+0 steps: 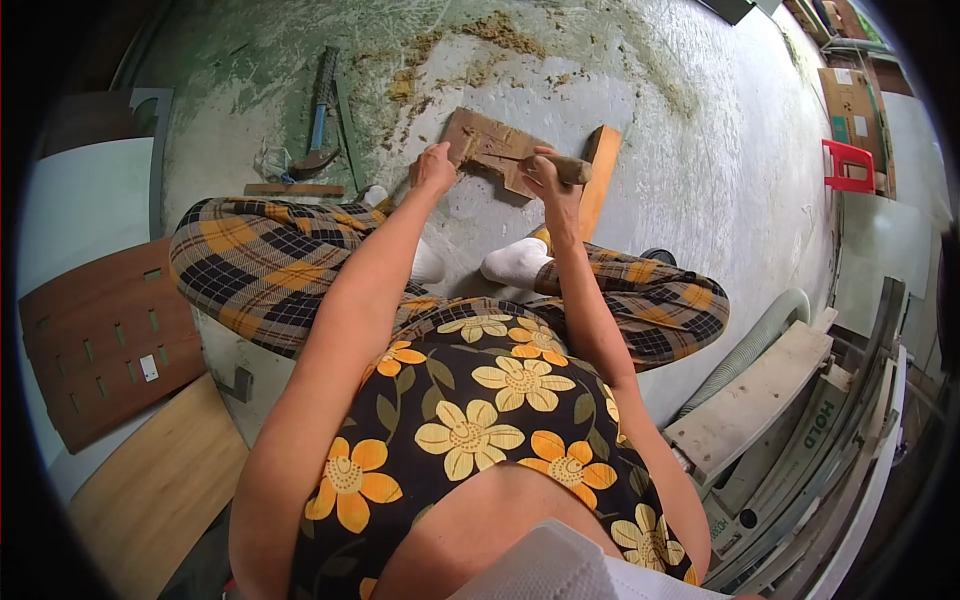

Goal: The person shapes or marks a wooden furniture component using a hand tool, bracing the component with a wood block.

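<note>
A brown wooden board [500, 136] with a notched, rough-cut edge lies in front of my feet, partly over an orange-brown wood strip [602, 172]. My left hand [434, 168] is closed on the board's left end, the fingers partly hidden. In my right hand [552, 188] is a chisel [570, 170] with a thick wooden handle. Its thin dark blade points left across the board, close to the cut area. My right fingers wrap around the front of the handle.
Left of the board lie a blue-shafted hammer [319, 130], a green strip [347, 130] and a short wood piece [294, 190]. Wood debris [505, 34] is scattered beyond. Panels [110, 335] lean at left; planks [755, 400] and a hose [750, 350] lie right, a red stool [848, 165] farther off.
</note>
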Tool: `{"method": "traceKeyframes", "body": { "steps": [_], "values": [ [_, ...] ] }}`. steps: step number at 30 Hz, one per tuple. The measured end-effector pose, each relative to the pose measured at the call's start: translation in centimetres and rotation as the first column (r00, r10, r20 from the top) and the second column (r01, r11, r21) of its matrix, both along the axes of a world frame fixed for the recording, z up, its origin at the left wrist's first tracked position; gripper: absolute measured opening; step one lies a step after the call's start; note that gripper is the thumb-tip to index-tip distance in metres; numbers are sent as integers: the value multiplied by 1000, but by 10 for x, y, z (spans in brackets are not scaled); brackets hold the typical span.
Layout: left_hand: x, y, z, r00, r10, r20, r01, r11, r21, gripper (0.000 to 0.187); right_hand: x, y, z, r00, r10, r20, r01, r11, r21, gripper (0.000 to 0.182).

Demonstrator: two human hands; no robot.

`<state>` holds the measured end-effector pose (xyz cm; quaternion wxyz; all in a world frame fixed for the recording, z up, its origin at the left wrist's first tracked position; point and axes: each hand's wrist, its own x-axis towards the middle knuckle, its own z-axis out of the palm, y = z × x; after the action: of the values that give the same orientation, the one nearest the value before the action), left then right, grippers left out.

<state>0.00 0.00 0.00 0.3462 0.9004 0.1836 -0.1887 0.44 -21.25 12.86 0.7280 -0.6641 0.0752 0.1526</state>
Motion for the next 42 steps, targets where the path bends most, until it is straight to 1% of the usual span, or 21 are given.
{"method": "traceKeyframes", "body": {
  "steps": [2, 5, 8, 11, 14, 17, 20, 23, 24, 29, 32, 35, 36, 38, 39, 40, 42],
  "values": [
    [2, 2, 17, 994, 92, -59, -92, 996, -12, 49, -2, 1, -2, 993, -95, -67, 102, 989, 110, 43],
    [2, -5, 26, 988, 146, -45, -148, 988, -46, 49, -6, -12, -13, 977, -183, -113, 200, 966, 166, 46],
    [1, -7, 31, 993, 110, -43, -111, 993, -25, 50, -14, -12, -17, 963, -236, -132, 245, 968, 60, 46],
    [2, -10, 43, 992, 116, -57, -117, 993, -27, 50, -15, -15, -19, 965, -242, -101, 238, 970, -50, 42],
    [0, -10, 40, 992, 119, -44, -119, 993, -10, 51, -13, -21, -19, 968, -247, 35, 250, 955, -162, 36],
    [-3, -10, 42, 991, 127, -49, -127, 992, 0, 51, -8, -32, -32, 965, -172, 198, 234, 905, -356, 35],
    [-4, -4, 27, 993, 109, -39, -109, 994, 13, 57, -9, -34, -16, 968, -216, 130, 243, 934, -261, 32],
    [-2, 0, 10, 991, 124, -52, -124, 992, 8, 60, -10, -33, 3, 934, -358, -6, 357, 932, -71, 30],
    [-2, 0, 12, 991, 126, -53, -127, 992, -2, 60, -10, -36, 8, 940, -341, -17, 339, 939, -65, 30],
    [6, -1, 11, 986, 143, -81, -144, 990, -6, 63, -11, -45, -3, 923, -384, 33, 385, 911, -149, 29],
    [10, -1, -7, 970, 241, -36, -242, 970, -28, 62, -14, -48, -12, 915, -403, 18, 400, 899, -180, 28],
    [15, 4, 3, 968, 208, -138, -221, 971, -88, 59, -14, -49, -8, 914, -406, 15, 401, 896, -193, 27],
    [14, 3, -5, 958, 269, -103, -278, 957, -85, 58, -14, -49, -4, 914, -406, 17, 402, 895, -196, 26],
    [19, 1, -18, 957, 287, -46, -290, 954, -80, 62, -14, -52, 8, 912, -411, 16, 407, 896, -176, 26],
    [21, 0, -13, 955, 297, -17, -297, 952, -76, 64, -14, -54, 11, 911, -412, 14, 408, 898, -165, 27],
    [23, -1, -9, 962, 274, 7, -271, 954, -132, 67, -12, -56, 12, 912, -409, 21, 408, 901, -150, 27],
    [27, -4, 5, 963, 265, 56, -241, 931, -274, 64, -13, -58, 18, 915, -402, 35, 403, 908, -117, 29]
  ]
}}
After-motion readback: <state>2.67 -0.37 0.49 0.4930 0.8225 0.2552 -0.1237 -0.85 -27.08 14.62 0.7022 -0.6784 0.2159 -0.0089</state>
